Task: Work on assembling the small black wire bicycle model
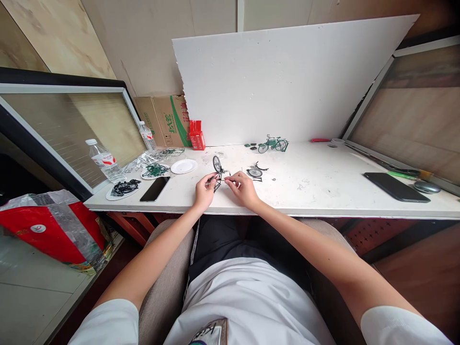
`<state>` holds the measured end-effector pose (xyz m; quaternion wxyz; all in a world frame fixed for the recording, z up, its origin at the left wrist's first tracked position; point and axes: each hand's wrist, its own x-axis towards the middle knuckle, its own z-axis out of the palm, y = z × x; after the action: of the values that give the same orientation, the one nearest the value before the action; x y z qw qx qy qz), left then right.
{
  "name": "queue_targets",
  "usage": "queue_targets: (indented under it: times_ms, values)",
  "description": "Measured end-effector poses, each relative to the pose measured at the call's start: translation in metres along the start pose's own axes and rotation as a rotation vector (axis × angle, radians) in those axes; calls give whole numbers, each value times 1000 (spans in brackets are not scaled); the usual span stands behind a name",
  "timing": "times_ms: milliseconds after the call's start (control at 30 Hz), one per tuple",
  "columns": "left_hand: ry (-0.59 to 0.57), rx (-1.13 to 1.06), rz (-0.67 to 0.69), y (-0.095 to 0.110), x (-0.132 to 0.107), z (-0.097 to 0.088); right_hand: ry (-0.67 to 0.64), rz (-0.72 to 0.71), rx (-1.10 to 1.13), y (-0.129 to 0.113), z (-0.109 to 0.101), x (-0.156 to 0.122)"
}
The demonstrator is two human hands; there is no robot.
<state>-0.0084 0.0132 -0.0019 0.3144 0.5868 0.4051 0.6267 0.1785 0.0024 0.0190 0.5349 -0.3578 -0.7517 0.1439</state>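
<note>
Near the front edge of the desk [323, 203], left of its middle, both hands meet over a half-built model bike [217, 173]. Left hand [204, 190]: fingers pinched on the dark frame below its one upright wheel. Right hand [243, 188]: thumb and forefinger closed on a thin rod or small part, too fine to identify, pointed at the frame. Just behind the right hand lies a loose wheel [255, 171]. A finished green bike [273, 143] stands toward the back edge. Toward the left edge: plates of parts [124, 189], a phone [155, 188], a bottle [105, 160]. Step judged in hand: fitting a small piece to the frame. The next move calls for a steady left-hand hold and fine alignment of the piece with its seat, with light pressure only.
</note>
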Motion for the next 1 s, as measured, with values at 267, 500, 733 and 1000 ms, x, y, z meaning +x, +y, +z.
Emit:
queue_targets:
  times_ms: [267, 500, 733, 1000]
  values:
    - [-4, 9, 13, 4, -1, 0, -6, -18, -18, -2, 0, -1]
    - [-11, 3, 1, 2, 0, -1, -39, -33, -59, -2, 1, -2]
    - [-3, -6, -16, 0, 1, -2, -55, -20, -78, 1, 1, -3]
    - [-5, 3, -12, 7, -1, -2, -57, -14, -69, 0, 1, -2]
